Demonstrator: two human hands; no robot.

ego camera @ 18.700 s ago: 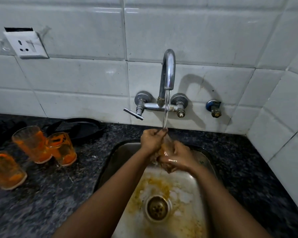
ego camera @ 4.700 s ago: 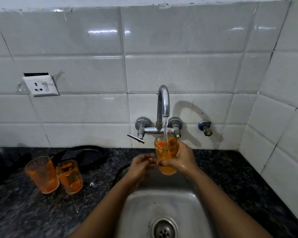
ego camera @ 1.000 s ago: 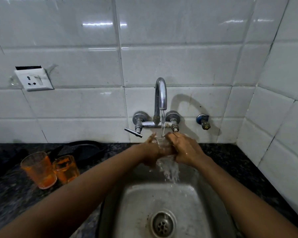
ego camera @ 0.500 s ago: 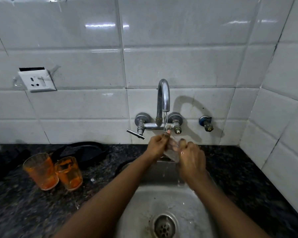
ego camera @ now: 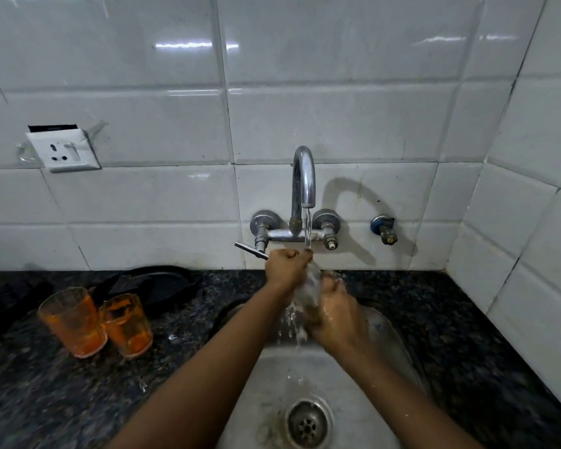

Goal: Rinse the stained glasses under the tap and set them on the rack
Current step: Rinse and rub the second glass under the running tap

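Fingers (ego camera: 292, 254) of both hands grip a glass (ego camera: 311, 286) under the tap (ego camera: 303, 176).

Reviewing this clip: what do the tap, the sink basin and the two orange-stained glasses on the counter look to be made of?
Tap: polished, chrome-like metal, with bright highlights along the spout. Sink basin: dull brushed metal, probably stainless steel, grey and matte with a metal drain. Taller stained glass and shorter stained glass: clear and see-through under the orange film; glass or hard plastic, I cannot tell which.
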